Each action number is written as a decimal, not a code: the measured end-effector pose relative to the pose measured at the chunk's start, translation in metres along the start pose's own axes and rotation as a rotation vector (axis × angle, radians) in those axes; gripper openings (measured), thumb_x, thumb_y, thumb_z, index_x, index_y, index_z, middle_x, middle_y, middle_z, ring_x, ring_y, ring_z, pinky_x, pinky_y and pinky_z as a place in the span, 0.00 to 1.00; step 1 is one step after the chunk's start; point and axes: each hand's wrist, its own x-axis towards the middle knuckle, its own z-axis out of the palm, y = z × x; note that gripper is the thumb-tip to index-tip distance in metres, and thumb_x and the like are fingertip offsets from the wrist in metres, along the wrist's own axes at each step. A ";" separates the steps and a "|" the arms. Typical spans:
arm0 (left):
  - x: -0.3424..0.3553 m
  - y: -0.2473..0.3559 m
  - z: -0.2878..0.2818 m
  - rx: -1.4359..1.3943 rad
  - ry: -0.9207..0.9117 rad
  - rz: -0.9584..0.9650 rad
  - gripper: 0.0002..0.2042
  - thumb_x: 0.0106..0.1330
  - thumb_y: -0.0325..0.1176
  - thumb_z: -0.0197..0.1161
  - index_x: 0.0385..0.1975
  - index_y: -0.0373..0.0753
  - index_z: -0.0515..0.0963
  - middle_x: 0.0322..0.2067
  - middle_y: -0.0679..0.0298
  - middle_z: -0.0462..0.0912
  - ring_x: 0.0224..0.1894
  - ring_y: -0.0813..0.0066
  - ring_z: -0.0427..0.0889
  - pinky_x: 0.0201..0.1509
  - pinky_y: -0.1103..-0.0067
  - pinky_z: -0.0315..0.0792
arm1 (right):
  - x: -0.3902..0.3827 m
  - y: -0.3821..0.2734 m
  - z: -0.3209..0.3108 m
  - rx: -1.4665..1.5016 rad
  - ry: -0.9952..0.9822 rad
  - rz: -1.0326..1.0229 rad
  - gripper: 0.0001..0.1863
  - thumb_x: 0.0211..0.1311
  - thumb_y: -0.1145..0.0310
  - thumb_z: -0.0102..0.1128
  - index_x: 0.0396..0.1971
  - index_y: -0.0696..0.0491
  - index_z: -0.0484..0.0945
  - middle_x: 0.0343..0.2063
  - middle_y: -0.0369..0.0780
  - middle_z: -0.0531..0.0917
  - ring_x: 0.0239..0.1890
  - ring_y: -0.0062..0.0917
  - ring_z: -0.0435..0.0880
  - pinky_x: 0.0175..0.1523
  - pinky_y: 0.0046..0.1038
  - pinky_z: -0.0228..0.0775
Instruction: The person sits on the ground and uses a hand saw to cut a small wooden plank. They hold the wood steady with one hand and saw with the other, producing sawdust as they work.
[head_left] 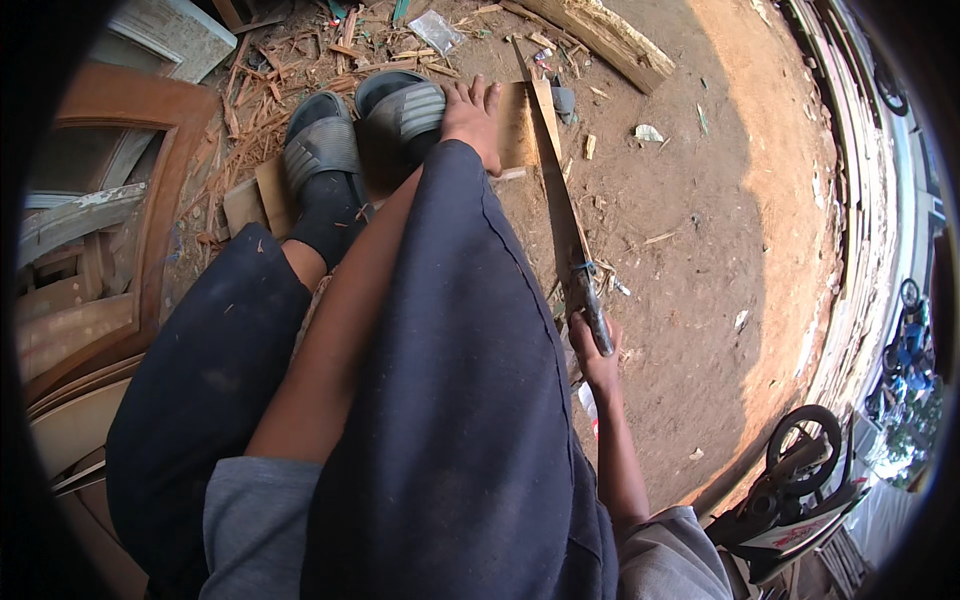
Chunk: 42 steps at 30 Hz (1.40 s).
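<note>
My left hand (pixel 470 125) lies with fingers spread on a pale wooden board (pixel 516 130), just beside my grey slide sandal (pixel 398 105). The other sandal (pixel 315 150) also rests by wooden pieces. My right hand (pixel 597 350) is closed round the handle of a long saw (pixel 562 210), whose blade crosses the right end of the board and points away from me. My dark-trousered leg (pixel 440 380) lies between my two arms, hiding part of my left forearm.
Wood scraps (pixel 270 100) litter the dirt ground (pixel 680 230). A weathered beam (pixel 610 45) lies at the top. Wooden door frames (pixel 170 130) stand at the left. Long stacked planks (pixel 830 260) line the right, with a motorbike (pixel 790 480) near the lower right and more vehicles (pixel 895 360) beyond.
</note>
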 end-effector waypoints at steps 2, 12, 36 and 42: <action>-0.002 -0.004 0.003 -0.006 0.006 -0.015 0.62 0.43 0.68 0.64 0.70 0.31 0.39 0.70 0.44 0.43 0.71 0.44 0.49 0.68 0.48 0.44 | 0.055 -0.036 0.025 0.028 -0.005 -0.023 0.10 0.60 0.67 0.57 0.23 0.57 0.72 0.16 0.28 0.68 0.21 0.13 0.64 0.26 0.22 0.58; 0.009 0.011 0.001 -0.035 0.040 0.033 0.63 0.43 0.68 0.64 0.70 0.31 0.39 0.70 0.44 0.42 0.71 0.44 0.48 0.68 0.49 0.44 | 0.119 -0.088 0.058 -0.090 0.104 -0.238 0.13 0.60 0.67 0.58 0.20 0.57 0.70 0.14 0.31 0.66 0.20 0.14 0.63 0.25 0.24 0.57; 0.005 -0.003 0.014 -0.005 0.005 -0.040 0.62 0.45 0.69 0.63 0.70 0.32 0.38 0.71 0.46 0.42 0.71 0.45 0.47 0.68 0.49 0.43 | 0.124 -0.077 0.074 0.085 0.036 -0.155 0.11 0.61 0.67 0.56 0.22 0.57 0.71 0.16 0.29 0.66 0.21 0.13 0.61 0.25 0.23 0.54; 0.003 0.006 -0.004 -0.016 -0.002 0.023 0.62 0.45 0.69 0.63 0.70 0.32 0.38 0.71 0.46 0.42 0.71 0.45 0.48 0.68 0.49 0.43 | 0.099 -0.055 0.050 -0.023 0.073 -0.189 0.12 0.61 0.66 0.58 0.22 0.56 0.71 0.15 0.29 0.68 0.19 0.12 0.63 0.23 0.21 0.54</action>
